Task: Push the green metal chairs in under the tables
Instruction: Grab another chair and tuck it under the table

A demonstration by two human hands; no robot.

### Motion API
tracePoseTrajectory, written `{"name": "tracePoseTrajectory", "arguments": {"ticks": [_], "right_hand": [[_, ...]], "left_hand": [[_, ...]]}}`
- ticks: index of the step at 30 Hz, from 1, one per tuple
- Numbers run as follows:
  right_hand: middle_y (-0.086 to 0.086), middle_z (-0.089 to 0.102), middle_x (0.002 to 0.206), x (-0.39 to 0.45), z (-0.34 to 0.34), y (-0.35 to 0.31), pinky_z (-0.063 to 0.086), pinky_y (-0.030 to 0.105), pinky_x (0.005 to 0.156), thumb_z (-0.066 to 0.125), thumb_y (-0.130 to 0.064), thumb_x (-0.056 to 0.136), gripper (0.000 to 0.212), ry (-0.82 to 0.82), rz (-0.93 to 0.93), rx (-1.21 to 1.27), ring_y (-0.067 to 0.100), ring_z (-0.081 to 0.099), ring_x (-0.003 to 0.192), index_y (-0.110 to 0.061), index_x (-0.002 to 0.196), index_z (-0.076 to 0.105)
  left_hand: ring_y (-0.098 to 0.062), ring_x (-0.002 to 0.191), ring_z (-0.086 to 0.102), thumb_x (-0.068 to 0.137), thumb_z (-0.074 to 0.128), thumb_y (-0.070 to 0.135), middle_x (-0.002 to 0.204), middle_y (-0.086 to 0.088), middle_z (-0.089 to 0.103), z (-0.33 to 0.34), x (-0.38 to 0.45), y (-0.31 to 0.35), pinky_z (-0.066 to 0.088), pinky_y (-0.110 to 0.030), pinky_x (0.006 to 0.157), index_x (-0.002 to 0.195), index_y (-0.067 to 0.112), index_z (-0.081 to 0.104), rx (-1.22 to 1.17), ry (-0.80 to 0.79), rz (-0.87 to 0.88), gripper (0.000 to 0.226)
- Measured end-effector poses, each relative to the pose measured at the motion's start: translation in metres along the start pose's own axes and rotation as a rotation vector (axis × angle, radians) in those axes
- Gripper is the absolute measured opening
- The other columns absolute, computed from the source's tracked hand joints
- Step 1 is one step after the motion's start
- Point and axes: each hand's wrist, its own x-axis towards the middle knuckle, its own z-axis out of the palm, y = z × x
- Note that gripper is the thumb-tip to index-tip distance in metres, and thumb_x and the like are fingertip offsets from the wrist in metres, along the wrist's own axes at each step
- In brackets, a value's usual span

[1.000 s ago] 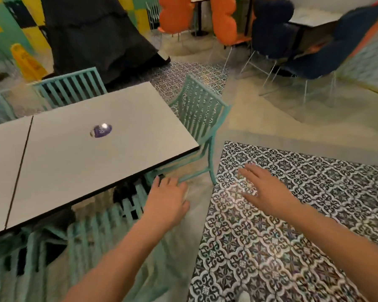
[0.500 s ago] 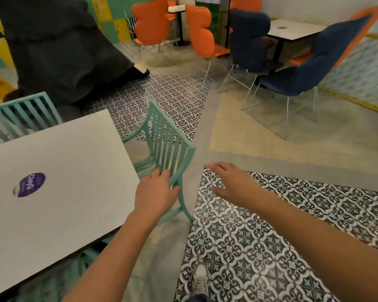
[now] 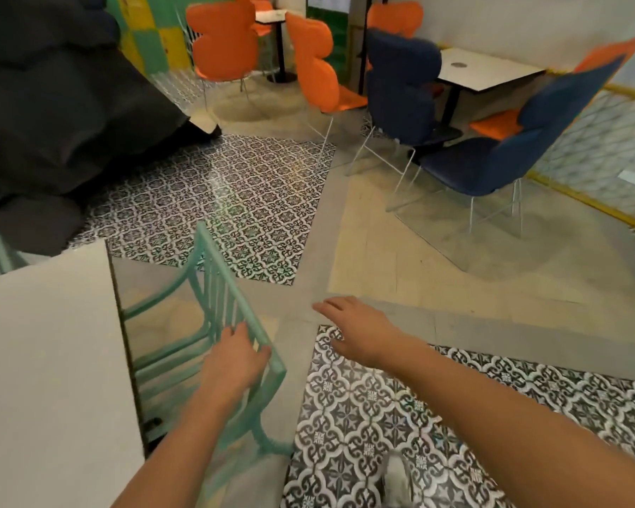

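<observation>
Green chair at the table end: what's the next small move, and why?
Probably bring the right hand, open in the air, onto the backrest top rail beside the left hand, then push. The green chair stands only partly under the white table, with just one grip on it.

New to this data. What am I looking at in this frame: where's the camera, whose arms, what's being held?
No machine here: a person wears one wide-angle camera on the head, looking forward and down, so the two bare arms coming in from the bottom edge are their own. The left hand has its fingers curled over the top rail of a green metal chair, which stands at the end of a pale table. The right hand hangs open over the floor, holding nothing. The part of the tabletop in view shows nothing on it. A shoe shows at the bottom, on patterned tiles. Behind are orange chairs, blue chairs and another table.
</observation>
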Motion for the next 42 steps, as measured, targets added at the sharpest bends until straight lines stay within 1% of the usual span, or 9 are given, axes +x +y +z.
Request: {"name": "tracePoseTrajectory", "arguments": {"ticks": [4, 10, 15, 21, 26, 33, 37, 40, 42], "right_hand": [[0.007, 0.038, 0.149, 0.062, -0.007, 0.050, 0.036, 0.037, 0.106, 0.056, -0.021, 0.090, 0.067, 0.037, -0.140, 0.003, 0.026, 0.034, 0.133, -0.019, 0.151, 0.028], [0.010, 0.037, 0.149, 0.163, -0.026, 0.106, 0.030, 0.038, 0.109, 0.059, -0.028, 0.091, 0.069, -0.003, -0.389, -0.043, 0.028, 0.033, 0.135, -0.016, 0.150, 0.028], [0.010, 0.033, 0.152, 0.251, -0.019, 0.101, 0.027, 0.039, 0.112, 0.059, -0.028, 0.091, 0.069, -0.087, -0.600, -0.044, 0.029, 0.026, 0.139, -0.017, 0.150, 0.027], [0.009, 0.033, 0.152, 0.368, -0.004, 0.081, 0.018, 0.033, 0.113, 0.058, -0.027, 0.090, 0.067, -0.121, -0.833, -0.070, 0.028, 0.025, 0.140, -0.016, 0.149, 0.029], [0.010, 0.036, 0.149, 0.438, 0.001, 0.055, 0.017, 0.031, 0.114, 0.061, -0.029, 0.088, 0.069, -0.192, -1.027, -0.122, 0.029, 0.027, 0.140, -0.015, 0.149, 0.030], [0.009, 0.030, 0.154, 0.504, 0.024, 0.019, 0.021, 0.039, 0.118, 0.059, -0.034, 0.090, 0.069, -0.356, -1.294, -0.205, 0.029, 0.019, 0.145, -0.017, 0.150, 0.029], [0.007, 0.027, 0.155, 0.517, 0.036, -0.006, 0.023, 0.039, 0.115, 0.052, -0.040, 0.095, 0.063, -0.451, -1.467, -0.275, 0.027, 0.019, 0.145, -0.019, 0.149, 0.029], [0.007, 0.034, 0.149, 0.522, 0.044, -0.010, 0.029, 0.040, 0.112, 0.048, -0.043, 0.096, 0.059, -0.511, -1.563, -0.351, 0.028, 0.024, 0.141, -0.019, 0.147, 0.031], [0.004, 0.037, 0.147, 0.529, 0.049, -0.008, 0.029, 0.040, 0.111, 0.046, -0.042, 0.097, 0.055, -0.528, -1.600, -0.378, 0.026, 0.027, 0.140, -0.022, 0.146, 0.033]], "left_hand": [[-0.038, 0.117, 0.052, 0.087, 0.058, 0.052, 0.137, -0.014, 0.039, 0.014, 0.062, 0.022, 0.045, -0.043, 0.092, 0.142, 0.012, 0.031, -0.045, 0.038, -0.098, 0.072], [-0.036, 0.124, 0.048, 0.087, 0.060, 0.051, 0.146, -0.013, 0.034, 0.025, 0.123, 0.057, 0.044, -0.043, 0.095, 0.147, 0.013, 0.030, -0.111, 0.086, -0.270, 0.077], [-0.036, 0.123, 0.050, 0.088, 0.058, 0.053, 0.152, -0.012, 0.025, 0.018, 0.165, 0.061, 0.046, -0.044, 0.092, 0.149, 0.014, 0.025, -0.169, 0.175, -0.440, 0.079], [-0.033, 0.118, 0.052, 0.085, 0.057, 0.055, 0.145, -0.008, 0.035, 0.003, 0.247, 0.039, 0.049, -0.043, 0.088, 0.146, 0.018, 0.030, -0.233, 0.268, -0.524, 0.077], [-0.028, 0.119, 0.051, 0.084, 0.055, 0.058, 0.141, -0.005, 0.038, -0.008, 0.264, 0.028, 0.049, -0.042, 0.087, 0.142, 0.020, 0.035, -0.295, 0.292, -0.652, 0.072], [-0.025, 0.123, 0.049, 0.088, 0.051, 0.058, 0.146, -0.004, 0.034, 0.001, 0.250, 0.017, 0.049, -0.040, 0.092, 0.147, 0.021, 0.032, -0.343, 0.238, -0.968, 0.072], [-0.025, 0.125, 0.046, 0.092, 0.052, 0.052, 0.145, -0.005, 0.037, 0.020, 0.229, 0.027, 0.044, -0.040, 0.099, 0.147, 0.019, 0.033, -0.402, 0.215, -1.094, 0.068], [-0.027, 0.125, 0.046, 0.093, 0.049, 0.056, 0.140, -0.006, 0.041, 0.034, 0.220, 0.044, 0.044, -0.041, 0.100, 0.144, 0.020, 0.039, -0.426, 0.205, -1.274, 0.063], [-0.027, 0.124, 0.047, 0.094, 0.048, 0.054, 0.138, -0.007, 0.044, 0.038, 0.218, 0.054, 0.042, -0.037, 0.100, 0.142, 0.018, 0.043, -0.435, 0.217, -1.322, 0.060]]}}
